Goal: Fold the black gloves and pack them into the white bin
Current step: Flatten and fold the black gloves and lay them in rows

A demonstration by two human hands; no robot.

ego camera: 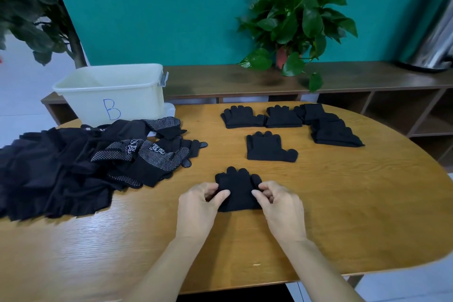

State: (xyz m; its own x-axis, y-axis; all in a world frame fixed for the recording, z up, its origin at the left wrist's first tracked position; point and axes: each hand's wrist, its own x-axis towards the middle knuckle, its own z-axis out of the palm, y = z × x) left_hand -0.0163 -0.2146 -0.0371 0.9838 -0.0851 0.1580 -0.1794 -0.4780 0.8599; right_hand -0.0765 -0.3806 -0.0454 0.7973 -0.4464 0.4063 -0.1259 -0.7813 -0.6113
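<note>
Landmark for all positions: the folded black knit glove (239, 191) lying near the front middle of the oval wooden bench (343, 216).

Far left of it: a loose heap of unfolded black gloves with white grip dots (103, 159), spilling toward the bench's left edge. Behind that heap, up and left of the landmark glove, stands the white plastic bin marked with a blue "B" (111, 94); its inside, as far as visible, holds no gloves.

Left hand (198, 206): fingers curled, pinching the glove's left edge. Right hand (282, 203): fingers curled, pinching its right edge. Both grasp the same glove; neither is released.

Beyond the landmark glove, one folded black glove (268, 147) lies flat; further back and to the right, a row of folded black gloves (289, 116) ends in a small stack.

Risks, judged:
- Knit is limp; if either pinch lets go early the fold may spring open.
- The bin is well apart, up-left; carrying over the loose heap could snag or drag unfolded gloves off the edge.
- Lifting by one side only would let the layers slide apart.

Orientation: the landmark glove's fingertips point away from the person, toward the back wall; cuff end is nearest the wrists. Long axis runs front-to-back, roughly square to the bench's front edge.
</note>
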